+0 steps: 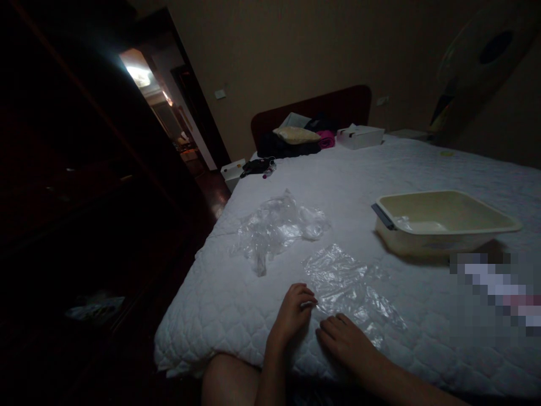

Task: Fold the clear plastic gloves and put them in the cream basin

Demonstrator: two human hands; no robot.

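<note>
A clear plastic bag lies spread out and crinkled on the white quilted bed cover, in front of me. My left hand is at its near left corner, with thumb and fingers curled together on the film's edge. Close beside it, my right hand has its fingers bent down over the near edge of the same bag; its fingertips are partly hidden. Farther off to the left, a second heap of clear plastic rests crumpled on the bed, apart from both hands.
A cream plastic basin with a grey handle stands on the bed at right, some clear film inside. Toward the headboard are a white box, a pillow and dark clothes. A fan stands at back right. A blurred patch covers something at right.
</note>
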